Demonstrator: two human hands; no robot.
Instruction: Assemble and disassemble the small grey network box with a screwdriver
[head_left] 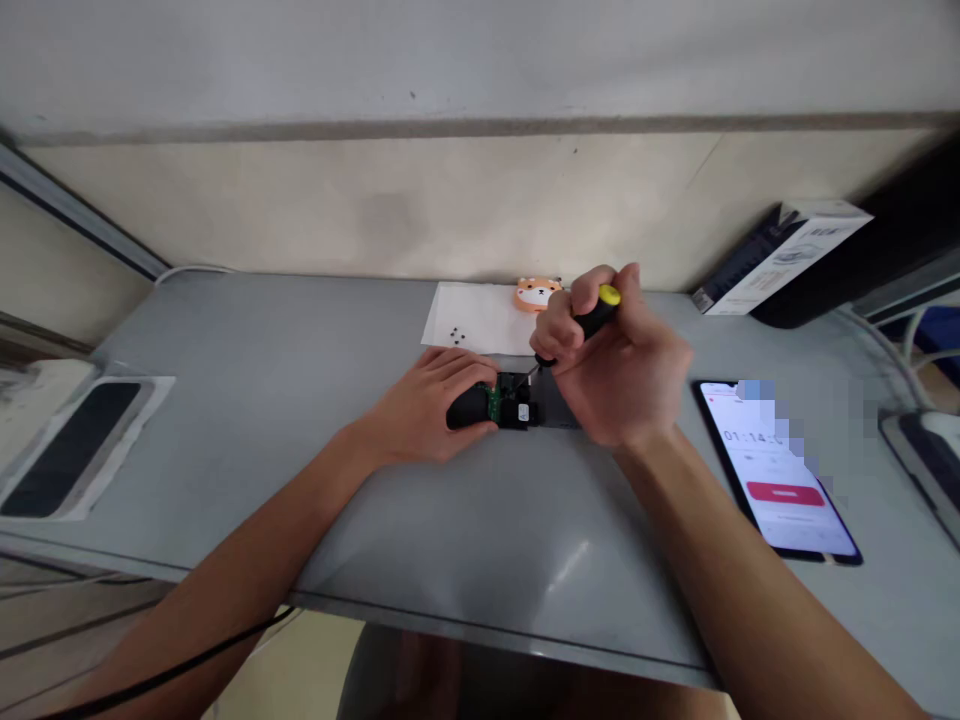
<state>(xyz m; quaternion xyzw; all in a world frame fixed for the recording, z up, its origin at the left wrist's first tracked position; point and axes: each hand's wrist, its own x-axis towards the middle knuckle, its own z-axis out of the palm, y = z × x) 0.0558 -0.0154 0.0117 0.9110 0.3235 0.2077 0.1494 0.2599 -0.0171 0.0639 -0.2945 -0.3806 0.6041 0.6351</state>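
Observation:
My left hand (429, 405) lies over a small black device (499, 404) with a green circuit board showing, its fingers curled on the device's left end and pressing it onto the grey table (300, 400). My right hand (611, 360) is closed round a black screwdriver with a yellow cap (592, 312), held tilted, its tip pointing down at the device's top. A few tiny dark screws (456, 336) lie on a white paper sheet (472, 318) just behind the device.
A phone (780, 480) with a lit timer screen lies at the right. An orange animal-faced item (537, 293) sits on the paper's far edge. A white box (780, 255) leans by the wall at right. Another dark phone on white wrapping (71, 445) lies at the left.

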